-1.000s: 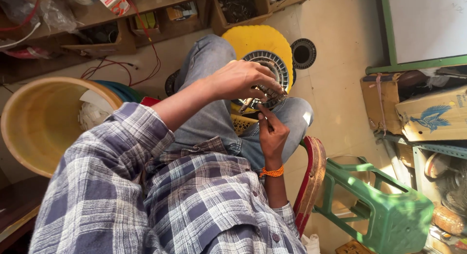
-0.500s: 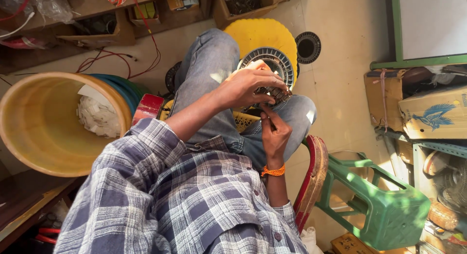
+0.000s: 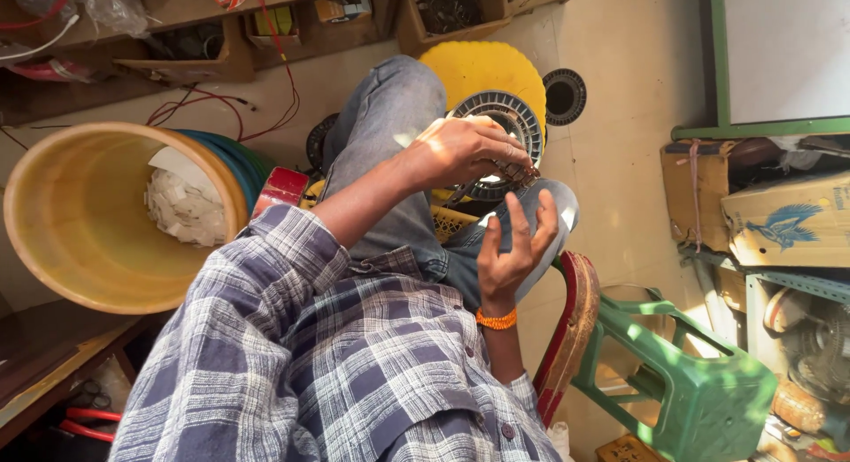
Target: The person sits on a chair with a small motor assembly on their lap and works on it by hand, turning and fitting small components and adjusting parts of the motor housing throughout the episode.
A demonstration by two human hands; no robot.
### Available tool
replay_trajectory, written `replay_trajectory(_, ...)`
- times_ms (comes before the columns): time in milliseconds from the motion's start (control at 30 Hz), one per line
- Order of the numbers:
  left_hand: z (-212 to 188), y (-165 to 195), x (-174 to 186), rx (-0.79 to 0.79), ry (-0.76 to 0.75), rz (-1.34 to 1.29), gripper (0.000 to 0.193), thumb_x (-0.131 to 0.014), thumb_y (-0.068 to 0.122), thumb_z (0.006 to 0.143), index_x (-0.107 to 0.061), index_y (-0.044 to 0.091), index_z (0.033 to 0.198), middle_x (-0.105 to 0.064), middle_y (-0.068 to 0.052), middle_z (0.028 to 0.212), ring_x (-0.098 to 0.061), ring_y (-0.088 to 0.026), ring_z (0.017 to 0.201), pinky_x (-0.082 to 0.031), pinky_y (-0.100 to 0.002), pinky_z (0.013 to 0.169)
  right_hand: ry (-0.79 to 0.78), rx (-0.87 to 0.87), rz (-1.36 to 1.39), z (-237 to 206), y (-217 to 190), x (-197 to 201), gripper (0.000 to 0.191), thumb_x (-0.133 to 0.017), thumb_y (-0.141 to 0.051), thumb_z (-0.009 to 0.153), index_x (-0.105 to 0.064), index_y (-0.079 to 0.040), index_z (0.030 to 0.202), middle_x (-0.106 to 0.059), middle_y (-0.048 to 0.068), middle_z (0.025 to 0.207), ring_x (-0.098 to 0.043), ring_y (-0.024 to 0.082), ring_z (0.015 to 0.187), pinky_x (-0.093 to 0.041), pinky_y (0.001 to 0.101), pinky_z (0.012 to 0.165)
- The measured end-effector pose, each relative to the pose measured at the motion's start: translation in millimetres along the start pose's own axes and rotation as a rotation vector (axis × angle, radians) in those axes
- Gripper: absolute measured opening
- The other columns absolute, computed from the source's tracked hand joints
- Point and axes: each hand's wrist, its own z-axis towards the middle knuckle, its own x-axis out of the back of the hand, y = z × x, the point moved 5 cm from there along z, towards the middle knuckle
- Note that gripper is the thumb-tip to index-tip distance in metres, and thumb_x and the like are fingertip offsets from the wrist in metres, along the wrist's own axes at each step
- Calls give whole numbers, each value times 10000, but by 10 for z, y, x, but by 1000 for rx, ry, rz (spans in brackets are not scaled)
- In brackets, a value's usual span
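My left hand [image 3: 465, 148] is raised over my lap with its fingers closed on a small dark metal piece [image 3: 521, 172]; I cannot tell what the piece is. Just below it, my right hand [image 3: 513, 241], with an orange band at the wrist, is open with fingers spread and holds nothing. Behind both hands a round grey slotted motor ring [image 3: 518, 108] lies on a yellow disc [image 3: 478, 68] by my knee. I sit in jeans and a checked shirt.
A large yellow tub [image 3: 62, 232] with white scraps stands at the left. A green plastic stool [image 3: 699, 382] and cardboard boxes [image 3: 779, 219] are at the right. Wooden shelves with wires run along the top. A black ring [image 3: 564, 96] lies on the floor.
My right hand has come away from the piece in my left hand and spread its fingers. The view has shifted a little.
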Motion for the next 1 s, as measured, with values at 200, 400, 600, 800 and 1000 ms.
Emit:
replay_trajectory(200,13,-39,8,-59,26,-82,370,-767,172,865,-732,180,1233,-733,2,1216,-679,-246,1112,-560,-372,952,27,22,-23,97,159,-266,494,-642,-69,1021,-513,-92,1498,-354,245,1627,-364,455,1534,-336,546,1263)
replay_trajectory(400,-1,-70,-36,-33,63,-58,372,-778,175,860,-734,179,1229,-737,2,1206,-685,-246,1112,-564,-374,936,57,110,-4,85,207,-359,466,-604,-99,1076,-468,-96,1522,-308,247,1659,-311,457,1571,-302,545,1295)
replay_trajectory(600,-10,-34,-8,8,74,3,364,-779,177,842,-746,209,1204,-745,31,1185,-691,-213,1104,-580,-355,877,66,80,-19,98,174,-369,396,-585,-103,1077,-516,-54,1464,-306,263,1646,-313,465,1559,-309,544,1287)
replay_trajectory(800,-1,21,24,11,97,22,352,-773,160,843,-748,217,1189,-748,49,1164,-692,-192,1094,-585,-347,860,54,1,-37,84,183,-346,353,-580,-93,1069,-581,-19,1414,-331,253,1634,-338,452,1552,-326,526,1285)
replay_trajectory(1000,-4,53,31,30,99,52,350,-763,123,825,-753,211,1164,-751,62,1134,-690,-188,1080,-588,-351,823,31,-43,-13,51,44,-321,401,-582,-53,1039,-570,-11,1438,-297,268,1651,-312,466,1562,-325,523,1279)
